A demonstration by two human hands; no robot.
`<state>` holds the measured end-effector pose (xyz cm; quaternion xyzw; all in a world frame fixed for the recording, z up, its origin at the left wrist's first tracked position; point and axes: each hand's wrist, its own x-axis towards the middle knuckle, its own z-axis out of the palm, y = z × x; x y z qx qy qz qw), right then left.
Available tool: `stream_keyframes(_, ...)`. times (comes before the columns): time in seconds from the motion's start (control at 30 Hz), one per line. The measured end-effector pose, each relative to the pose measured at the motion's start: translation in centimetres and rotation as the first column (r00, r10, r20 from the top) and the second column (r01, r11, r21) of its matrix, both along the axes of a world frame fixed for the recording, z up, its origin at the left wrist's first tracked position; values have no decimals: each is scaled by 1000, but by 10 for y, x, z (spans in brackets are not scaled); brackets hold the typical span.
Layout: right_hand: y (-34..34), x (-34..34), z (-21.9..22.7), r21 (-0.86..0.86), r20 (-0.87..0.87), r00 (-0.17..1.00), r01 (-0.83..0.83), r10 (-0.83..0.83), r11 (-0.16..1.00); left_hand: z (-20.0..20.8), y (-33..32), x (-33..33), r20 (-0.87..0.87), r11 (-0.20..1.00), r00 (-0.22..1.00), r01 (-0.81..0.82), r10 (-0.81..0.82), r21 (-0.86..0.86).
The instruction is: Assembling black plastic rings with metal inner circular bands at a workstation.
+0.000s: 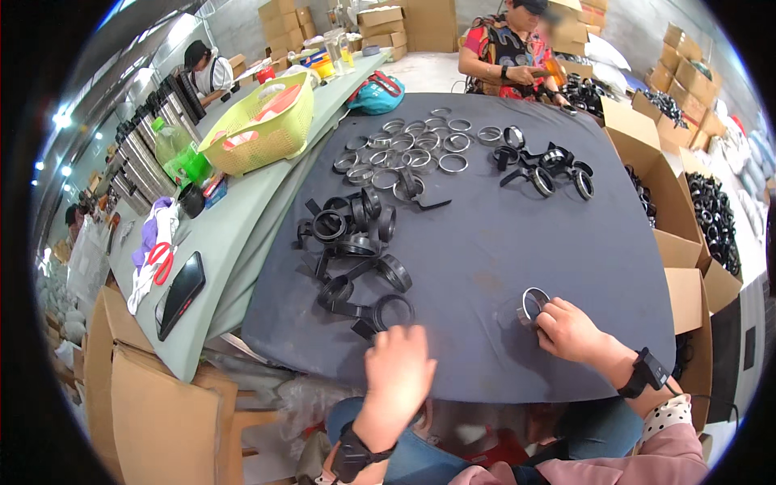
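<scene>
My right hand (568,327) is closed on a silver metal ring (525,310), held upright just at the dark tabletop (493,267). My left hand (400,362) is blurred, its fingertips at the lower edge of a black ring with a flat tab (394,310); whether it grips that ring is hidden. Beyond it, several more black tabbed rings (356,245) lie heaped on the left of the table. Farther back, several loose silver rings (417,158) are spread in a group. At the far right are several black tabbed pieces fitted with silver rings (543,183).
Along the left, a green-covered table (230,234) bears a yellow-green basket (263,129), a bottle (179,153), red scissors (160,263) and a phone (181,295). Open cardboard boxes (675,194) line the right edge. Across the table a person (517,61) handles something orange.
</scene>
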<state>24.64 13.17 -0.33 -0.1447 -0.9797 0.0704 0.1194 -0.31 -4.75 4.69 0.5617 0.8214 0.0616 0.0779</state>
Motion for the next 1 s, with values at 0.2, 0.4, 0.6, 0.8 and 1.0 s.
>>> stream_keyframes(0.2,-17,24,-7,7,-41,994,97,-97,995,-37,-18,0,-11,974,983,-179,182,141)
stream_keyframes(0.4,-13,40,-10,51,-92,982,172,-167,984,-46,-9,23,-28,931,993,-99,115,351)
stream_keyframes(0.6,-20,73,-3,50,-200,912,374,-358,926,-65,33,63,-280,735,870,493,-406,465)
stream_keyframes(0.8,-31,118,-35,54,-141,937,330,-320,942,-88,49,56,-35,647,813,488,-582,586)
stream_keyframes(1.0,-46,115,-32,62,-294,840,493,-456,868,-78,36,43,-158,686,960,276,-232,674)
